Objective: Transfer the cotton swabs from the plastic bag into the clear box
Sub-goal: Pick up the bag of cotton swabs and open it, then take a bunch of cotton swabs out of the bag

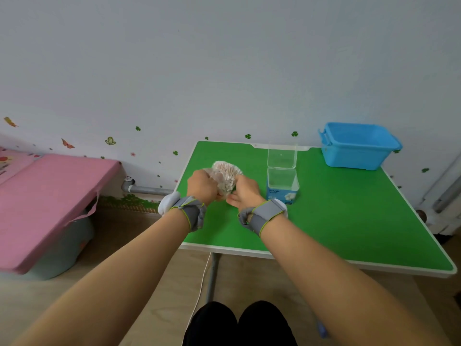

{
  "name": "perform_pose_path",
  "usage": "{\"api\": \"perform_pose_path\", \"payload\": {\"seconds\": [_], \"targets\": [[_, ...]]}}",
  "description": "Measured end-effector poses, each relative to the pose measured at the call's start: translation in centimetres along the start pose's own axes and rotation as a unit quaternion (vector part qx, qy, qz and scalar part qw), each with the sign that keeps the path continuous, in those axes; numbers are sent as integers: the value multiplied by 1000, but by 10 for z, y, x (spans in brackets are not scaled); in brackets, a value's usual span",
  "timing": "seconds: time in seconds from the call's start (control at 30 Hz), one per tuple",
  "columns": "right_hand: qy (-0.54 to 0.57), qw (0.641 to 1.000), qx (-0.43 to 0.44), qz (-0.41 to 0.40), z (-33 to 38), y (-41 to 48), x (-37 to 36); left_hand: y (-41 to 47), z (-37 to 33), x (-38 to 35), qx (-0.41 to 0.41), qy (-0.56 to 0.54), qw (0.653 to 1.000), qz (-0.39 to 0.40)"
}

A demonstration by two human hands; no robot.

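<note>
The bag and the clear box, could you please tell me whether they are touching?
Apart. The head view shows green table between the bag and the clear box.

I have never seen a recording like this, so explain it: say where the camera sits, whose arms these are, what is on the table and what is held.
There is no machine here. One camera, worn on a person's head, looks down at their own bare arms, each with a grey wrist strap. The left hand and the right hand both grip a plastic bag of cotton swabs over a green table. Right of the bag stands a clear box, its lid raised open. A blue tub sits at the table's far right corner.
</note>
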State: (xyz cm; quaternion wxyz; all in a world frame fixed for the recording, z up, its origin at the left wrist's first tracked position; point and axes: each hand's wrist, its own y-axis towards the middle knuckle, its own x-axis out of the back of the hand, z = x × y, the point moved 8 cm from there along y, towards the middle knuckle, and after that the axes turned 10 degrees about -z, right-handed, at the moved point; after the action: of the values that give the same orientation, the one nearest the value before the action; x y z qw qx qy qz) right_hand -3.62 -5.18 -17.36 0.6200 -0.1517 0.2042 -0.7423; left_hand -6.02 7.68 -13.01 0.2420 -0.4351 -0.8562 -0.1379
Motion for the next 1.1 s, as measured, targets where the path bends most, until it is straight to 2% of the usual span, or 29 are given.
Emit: {"api": "perform_pose_path", "payload": {"seconds": [0.07, 0.13, 0.3, 0.57, 0.77, 0.93, 1.1], "targets": [[49, 998, -23, 20, 0, -1, -4, -1, 0, 2, 6, -86, 996, -8], [109, 990, -61, 58, 0, -2, -13, -1, -7, 7, -21, -124, 992, -25], [308, 928, -142, 157, 1, -6, -32, -8, -19, 10, -71, -140, 987, -29], [305, 930, -122, 163, -1, 0, -38, -12, -24, 7, -141, -69, 986, -50], [325, 920, -132, 174, 0, 0, -36, -6, -12, 2, -101, -64, 992, -32], [344, 913, -120, 181, 3, -2, -38, -5, -11, 2, -103, -75, 991, -43], [332, 921, -113, 167, 0, 2, -34, -4, -9, -8, -84, -67, 994, 4]]}}
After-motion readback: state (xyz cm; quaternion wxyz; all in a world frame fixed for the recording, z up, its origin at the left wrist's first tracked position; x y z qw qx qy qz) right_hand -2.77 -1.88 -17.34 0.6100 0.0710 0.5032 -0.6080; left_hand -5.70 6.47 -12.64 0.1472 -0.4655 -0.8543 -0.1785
